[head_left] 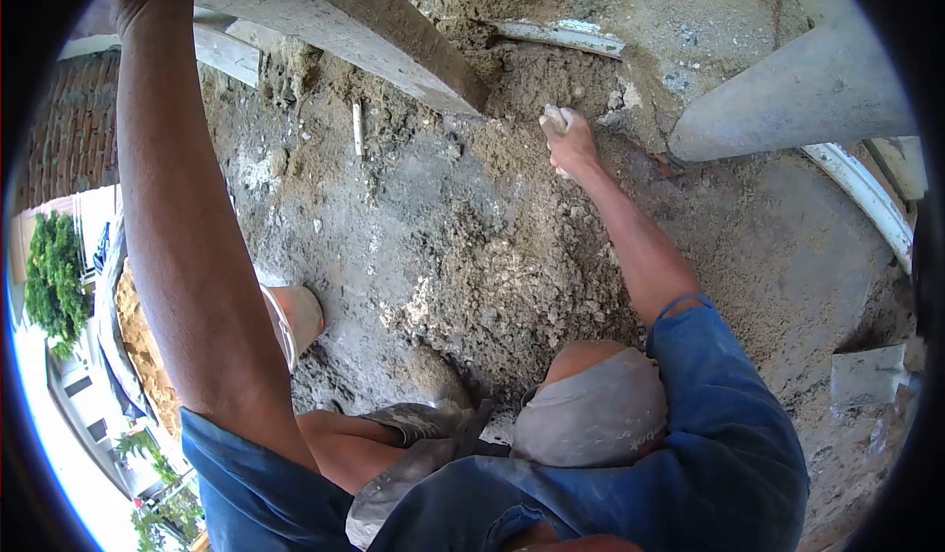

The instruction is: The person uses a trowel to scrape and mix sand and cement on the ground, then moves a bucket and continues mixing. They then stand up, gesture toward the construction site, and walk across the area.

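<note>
While gripping one tool (554, 119) | right hand (571, 144) | one bucket (295, 321)

Single view recorded, from a head-worn camera. The lens is pointed steeply downward, past the wearer's blue shirt (689, 454) and bent knees to the dirt ground (443, 237) below. A wide fisheye field is given (dark circular vignette at the corners, straight edges bowed). Ground is seen at close range, within arm's reach. At the left rim, a street and shrubs (54, 276) far beneath are caught. No second view is supplied, so no overlap is noted.
</note>
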